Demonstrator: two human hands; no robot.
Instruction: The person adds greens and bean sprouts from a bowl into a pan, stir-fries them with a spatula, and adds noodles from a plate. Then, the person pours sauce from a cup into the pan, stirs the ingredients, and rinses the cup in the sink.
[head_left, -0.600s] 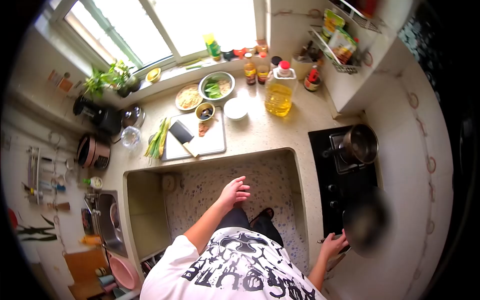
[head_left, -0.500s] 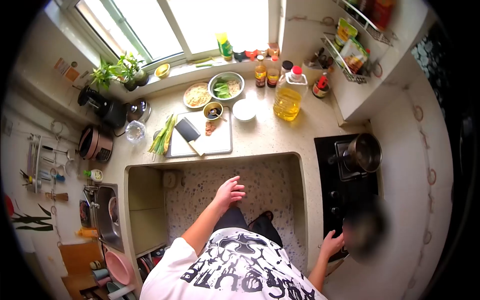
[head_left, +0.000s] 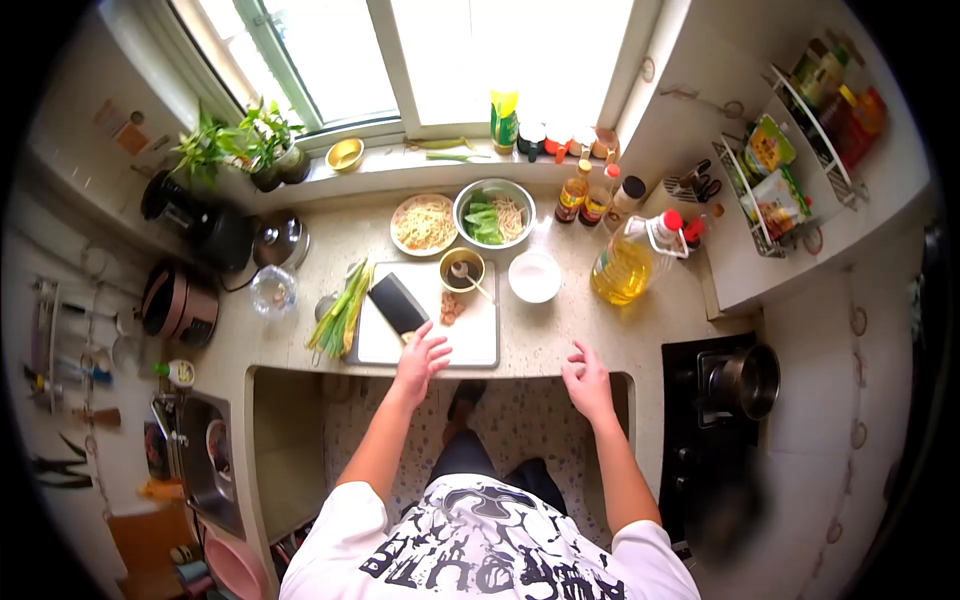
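My left hand (head_left: pixel 424 358) is over the front edge of the white cutting board (head_left: pixel 475 335), fingers apart and nothing in them. Beside its fingertips is the handle end of a cleaver (head_left: pixel 397 302), whose dark blade lies flat on the board; whether they touch I cannot tell. My right hand (head_left: pixel 588 380), empty with its fingers apart, hangs at the counter's front edge. On the board are small brown meat pieces (head_left: pixel 452 309) and a golden bowl of dark sauce (head_left: pixel 462 271) with a spoon. Scallions (head_left: pixel 342 312) lie along its left side.
A white bowl (head_left: pixel 534 277), a plate of noodles (head_left: pixel 423 225) and a metal bowl with greens (head_left: pixel 492 213) stand on the counter. An oil jug (head_left: pixel 625 268) is behind my right hand. Rightward is a stove with a pan (head_left: pixel 752 382); leftward, a sink (head_left: pixel 210 480).
Both hands have moved forward to the counter, the left to the board's front edge, the right away from the stove's front. My body stands closer to the counter, and the view has shifted.
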